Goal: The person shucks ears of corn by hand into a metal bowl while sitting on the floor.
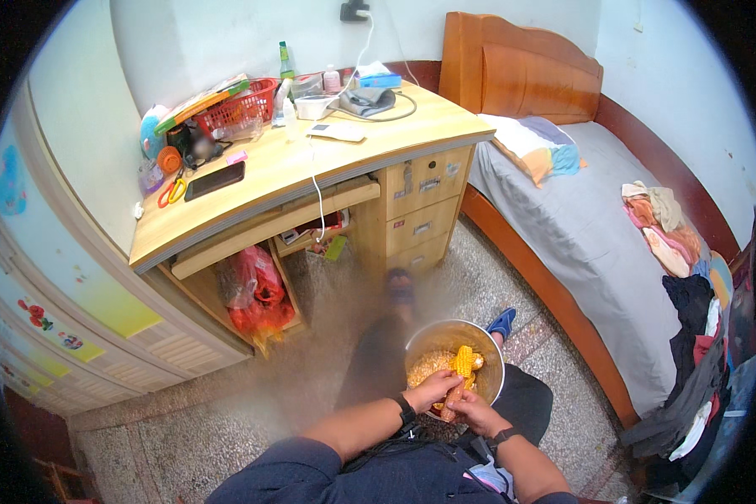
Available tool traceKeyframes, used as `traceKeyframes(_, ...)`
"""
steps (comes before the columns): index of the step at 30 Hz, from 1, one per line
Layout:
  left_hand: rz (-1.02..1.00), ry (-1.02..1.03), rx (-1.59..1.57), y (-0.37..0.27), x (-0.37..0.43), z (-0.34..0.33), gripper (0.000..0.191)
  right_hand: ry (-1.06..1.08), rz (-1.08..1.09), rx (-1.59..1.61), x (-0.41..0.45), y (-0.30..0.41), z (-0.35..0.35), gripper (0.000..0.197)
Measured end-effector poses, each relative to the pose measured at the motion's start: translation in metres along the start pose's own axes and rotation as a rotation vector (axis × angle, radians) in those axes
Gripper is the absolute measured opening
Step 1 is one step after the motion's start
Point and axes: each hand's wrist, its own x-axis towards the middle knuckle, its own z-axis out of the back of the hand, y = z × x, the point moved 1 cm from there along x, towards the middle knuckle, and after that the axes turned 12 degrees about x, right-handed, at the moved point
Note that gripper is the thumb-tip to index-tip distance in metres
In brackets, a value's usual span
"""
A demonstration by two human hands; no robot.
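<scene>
Both my hands are over a metal pot (499,378) at my lap. My left hand (433,389) and my right hand (477,416) grip a reddish-brown corn cob (453,403), its lower part bare of kernels. Just above my left fingers, a yellow ear of corn (464,360) lines up with the cob; I cannot tell whether the two are one piece. Loose corn kernels (429,366) lie inside the pot on its left side. Another ear end (477,361) shows beside the yellow ear. My fingers hide part of the pot's contents.
Ahead stands a wooden desk (271,164) bearing a phone (215,181), scissors (172,192), a red basket (239,107) and a tissue box (379,77). Plastic bags (261,296) fill its lower shelf. To the right is a bed (579,239) with piled clothes (696,327); a wardrobe (88,302) stands left.
</scene>
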Motion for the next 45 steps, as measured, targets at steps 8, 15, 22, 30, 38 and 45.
traceKeyframes(8,0.052,-0.010,-0.141,-0.008,-0.008,0.002,0.035,-0.040,-0.007,-0.002,0.001,0.000,-0.010,0.039)
traceKeyframes(15,0.066,0.015,-0.096,-0.001,-0.008,0.000,0.039,-0.028,-0.019,-0.033,-0.005,-0.001,-0.009,0.038)
traceKeyframes(22,0.115,0.032,-0.104,-0.002,-0.018,-0.001,0.032,-0.017,-0.026,-0.099,-0.008,-0.009,-0.001,0.034)
traceKeyframes(30,0.144,0.056,-0.095,0.023,0.005,0.003,0.028,-0.041,-0.037,-0.105,-0.004,-0.016,0.015,0.033)
traceKeyframes(38,0.093,0.056,-0.062,0.031,0.002,0.010,0.028,-0.036,-0.037,-0.111,0.003,-0.022,0.014,0.035)
traceKeyframes(45,0.090,0.076,-0.003,0.028,0.002,0.010,0.032,-0.013,-0.025,-0.132,0.005,-0.022,0.024,0.035)
